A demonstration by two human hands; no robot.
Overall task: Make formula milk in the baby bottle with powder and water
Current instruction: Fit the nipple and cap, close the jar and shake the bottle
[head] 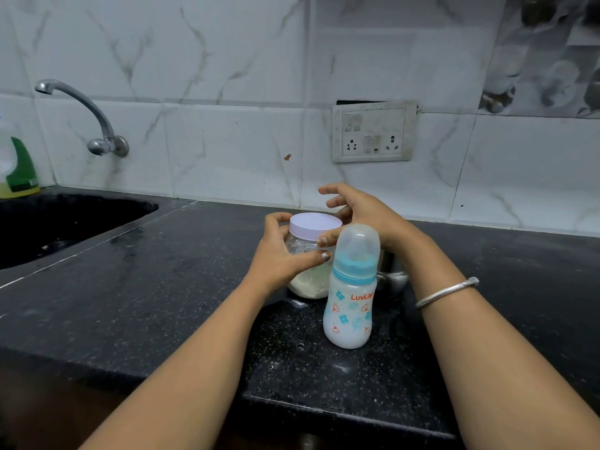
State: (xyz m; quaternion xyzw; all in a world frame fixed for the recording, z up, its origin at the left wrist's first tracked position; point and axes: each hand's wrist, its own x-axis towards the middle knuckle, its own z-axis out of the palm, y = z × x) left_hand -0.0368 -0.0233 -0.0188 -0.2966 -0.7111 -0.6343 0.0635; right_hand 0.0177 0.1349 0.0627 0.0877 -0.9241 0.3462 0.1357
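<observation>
A clear plastic jar (pixel 308 280) with a pale lilac lid (pixel 313 225) stands on the black counter, holding whitish powder in its lower part. My left hand (pixel 279 258) grips the jar's body from the left, thumb up by the lid. My right hand (pixel 360 212) hovers just behind and above the lid with fingers spread and loosely curved; whether it touches the lid I cannot tell. The baby bottle (pixel 352 306), white with flower prints, a blue collar and a clear cap on, stands upright in front of the jar to the right, untouched.
A steel vessel (pixel 394 276) sits behind the bottle, mostly hidden by my right wrist. A black sink (pixel 65 222) lies at the left with a wall tap (pixel 94 125) above it and a green-capped soap bottle (pixel 18 170). A socket plate (pixel 373 133) is on the tiled wall.
</observation>
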